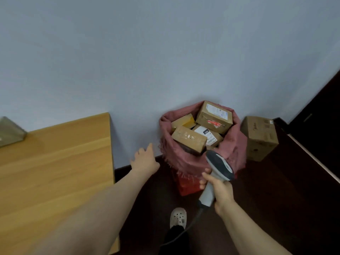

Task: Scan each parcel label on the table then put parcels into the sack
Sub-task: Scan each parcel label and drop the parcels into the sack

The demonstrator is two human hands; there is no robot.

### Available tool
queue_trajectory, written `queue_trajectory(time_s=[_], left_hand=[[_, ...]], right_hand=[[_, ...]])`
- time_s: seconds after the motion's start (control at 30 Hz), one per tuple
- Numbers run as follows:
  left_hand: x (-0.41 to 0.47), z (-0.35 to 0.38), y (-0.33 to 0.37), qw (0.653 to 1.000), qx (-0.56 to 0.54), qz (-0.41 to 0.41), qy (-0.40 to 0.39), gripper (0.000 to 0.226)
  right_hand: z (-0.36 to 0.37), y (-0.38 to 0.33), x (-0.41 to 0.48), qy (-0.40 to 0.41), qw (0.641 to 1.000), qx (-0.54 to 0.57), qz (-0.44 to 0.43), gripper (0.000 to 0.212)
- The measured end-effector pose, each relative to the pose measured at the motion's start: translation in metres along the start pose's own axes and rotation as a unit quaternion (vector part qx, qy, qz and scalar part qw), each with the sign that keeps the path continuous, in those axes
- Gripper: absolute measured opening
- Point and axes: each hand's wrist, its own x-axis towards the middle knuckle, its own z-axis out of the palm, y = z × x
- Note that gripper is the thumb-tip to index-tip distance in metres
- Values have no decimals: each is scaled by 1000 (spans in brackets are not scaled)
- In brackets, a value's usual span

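A pink woven sack (233,150) stands on the floor against the wall, filled with several brown cardboard parcels. The largest parcel (214,117) lies at the back with a white label; another parcel (188,139) lies at the front left. My right hand (219,190) grips a grey and white barcode scanner (219,165), held just in front of the sack. My left hand (145,160) is empty with relaxed fingers, hovering left of the sack between it and the table.
A wooden table (55,172) fills the left side, with a greyish object (10,132) at its far left edge. A separate cardboard box (260,138) stands on the dark floor right of the sack. The scanner's cable (185,230) trails past a foot in a white clog (178,218).
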Motion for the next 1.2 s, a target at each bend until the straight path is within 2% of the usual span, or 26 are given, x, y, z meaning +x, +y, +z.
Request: queue_trajectory(time_s=[0.1, 0.2, 0.47, 0.67, 0.9, 1.03, 1.2], left_hand=[[-54, -14, -43, 993, 105, 24, 42, 82], [-99, -33, -98, 990, 121, -3, 79, 77], [-184, -99, -275, 974, 66, -164, 143, 67], [-244, -141, -436, 951, -9, -260, 169, 66], [-273, -171, -591, 929, -50, -328, 164, 67], [-248, -183, -643, 927, -67, -331, 165, 71], [-198, -202, -691, 925, -76, -326, 177, 90]], right_hand=[[23, 35, -49, -66, 997, -50, -9, 11], [60, 70, -91, -130, 988, -86, 5, 12], [201, 139, -204, -309, 933, -117, 140, 3], [332, 211, -287, -376, 898, -149, 173, 3], [445, 287, -345, -399, 884, -148, 194, 6], [484, 307, -343, -388, 888, -149, 197, 6], [538, 326, -318, -371, 894, -148, 205, 6]])
